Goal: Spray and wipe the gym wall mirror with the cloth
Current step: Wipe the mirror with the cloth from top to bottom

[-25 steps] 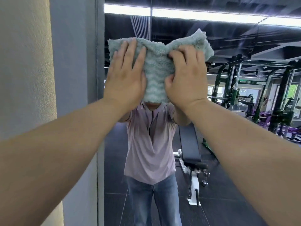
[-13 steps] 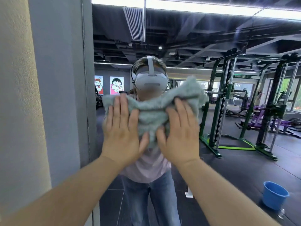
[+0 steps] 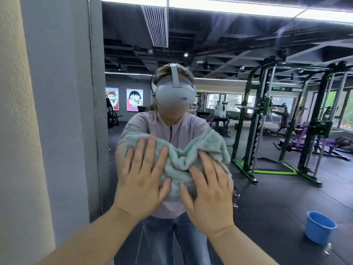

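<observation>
1. Cloth (image 3: 177, 161) (pale green, bunched) is held against the mirror (image 3: 248, 44), near the mirror's left edge.
2. Left hand (image 3: 140, 180): fingers straight and spread, palm pressing the cloth's left part onto the mirror.
3. Right hand (image 3: 210, 197): fingers likewise extended, pressing the cloth's right part onto the mirror. Neither hand grips.
4. Blue bucket (image 3: 320, 227) is reflected low at the mirror's right; grey wall (image 3: 63, 111) stands just left of the mirror.

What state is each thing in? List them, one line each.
Large gym wall mirror: upright on the wall; wetness cannot be told.
Pale green fluffy cloth: bunched, pressed against the mirror.
Left hand: fingers straight, pressing the cloth.
Right hand: fingers straight, pressing the cloth.
Blue plastic bucket: upright on the floor, seen in reflection; contents hidden.
</observation>
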The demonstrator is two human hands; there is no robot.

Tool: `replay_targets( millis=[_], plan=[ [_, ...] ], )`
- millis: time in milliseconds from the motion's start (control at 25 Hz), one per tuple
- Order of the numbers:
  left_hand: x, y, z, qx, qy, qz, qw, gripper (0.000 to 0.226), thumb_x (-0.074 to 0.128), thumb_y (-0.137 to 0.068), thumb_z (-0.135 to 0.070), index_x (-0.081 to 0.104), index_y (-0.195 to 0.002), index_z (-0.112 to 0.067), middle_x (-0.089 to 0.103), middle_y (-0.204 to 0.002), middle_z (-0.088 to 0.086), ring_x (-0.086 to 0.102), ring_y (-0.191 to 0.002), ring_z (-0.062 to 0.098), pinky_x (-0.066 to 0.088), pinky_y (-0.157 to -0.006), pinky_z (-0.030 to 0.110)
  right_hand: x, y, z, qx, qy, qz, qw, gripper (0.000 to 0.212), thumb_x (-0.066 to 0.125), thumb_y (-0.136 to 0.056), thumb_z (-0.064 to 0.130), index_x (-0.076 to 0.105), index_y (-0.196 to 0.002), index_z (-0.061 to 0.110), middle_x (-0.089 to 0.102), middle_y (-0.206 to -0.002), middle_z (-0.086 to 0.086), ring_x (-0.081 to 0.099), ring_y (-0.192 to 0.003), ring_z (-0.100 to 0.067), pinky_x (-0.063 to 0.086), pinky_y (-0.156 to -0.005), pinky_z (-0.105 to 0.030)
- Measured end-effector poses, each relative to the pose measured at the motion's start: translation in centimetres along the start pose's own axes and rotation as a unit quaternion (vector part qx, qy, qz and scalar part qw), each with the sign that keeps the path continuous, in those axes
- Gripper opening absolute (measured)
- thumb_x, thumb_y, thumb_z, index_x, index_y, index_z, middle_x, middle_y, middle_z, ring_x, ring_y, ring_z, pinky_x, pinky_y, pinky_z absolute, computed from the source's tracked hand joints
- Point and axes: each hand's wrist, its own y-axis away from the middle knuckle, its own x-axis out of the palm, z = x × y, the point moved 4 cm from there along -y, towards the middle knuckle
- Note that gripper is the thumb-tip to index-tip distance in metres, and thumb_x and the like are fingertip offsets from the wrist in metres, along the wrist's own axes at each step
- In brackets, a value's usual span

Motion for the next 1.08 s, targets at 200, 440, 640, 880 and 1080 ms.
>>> replay_targets(
  millis=[200,440,640,880,1080],
  plan=[
    [-2.4,-9.4,3.9,-0.098,0.010,-0.031,0.995,0.078,0.036,-0.089,-0.048,0.013,-0.153,-0.009,0.008,-0.157,0.028,0.004,-0.146,0.041,-0.004,-0.118,0.048,-1.3,-11.5,-0.6,0.023,0.005,-0.045,0.999,0.047,0.049,-0.090,0.042,0.053,-0.136,0.032,0.035,-0.154,-0.009,0.028,-0.140,-0.027,0.025,-0.108,-0.043],
    [-1.1,-4.6,2.0,-0.084,0.000,-0.013,0.996,0.080,0.038,-0.088,-0.047,0.013,-0.154,-0.009,0.007,-0.157,0.027,0.006,-0.146,0.042,0.003,-0.118,0.053,0.6,-4.3,-0.3,0.033,0.006,-0.013,0.999,0.047,0.044,-0.097,0.042,0.038,-0.143,0.042,0.020,-0.159,-0.007,0.021,-0.146,-0.029,0.014,-0.117,-0.041],
    [0.4,3.4,-0.4,-0.053,-0.030,0.061,0.996,0.076,0.025,-0.094,-0.056,0.006,-0.154,-0.013,0.005,-0.158,0.023,-0.001,-0.148,0.037,-0.001,-0.119,0.050,1.1,2.5,-0.4,-0.024,0.010,0.069,0.997,0.051,0.048,-0.093,0.040,0.039,-0.143,0.042,0.020,-0.159,-0.004,0.024,-0.144,-0.030,0.018,-0.116,-0.043],
    [-2.2,-7.7,4.6,-0.170,0.013,-0.005,0.985,0.077,0.027,-0.094,-0.054,0.006,-0.155,-0.012,-0.002,-0.159,0.025,-0.005,-0.147,0.040,-0.007,-0.116,0.047,0.4,-9.5,1.0,0.022,-0.015,-0.005,1.000,0.055,0.041,-0.090,0.043,0.037,-0.145,0.043,0.021,-0.160,-0.009,0.015,-0.147,-0.031,0.012,-0.117,-0.043],
    [1.1,4.2,0.9,-0.152,0.016,0.004,0.988,0.079,0.030,-0.090,-0.056,0.006,-0.155,-0.017,-0.003,-0.161,0.018,-0.007,-0.148,0.033,-0.002,-0.118,0.052,3.7,3.4,1.8,-0.009,-0.003,-0.019,1.000,0.051,0.047,-0.093,0.042,0.038,-0.144,0.045,0.022,-0.159,-0.006,0.020,-0.147,-0.028,0.017,-0.116,-0.042]
  ],
)
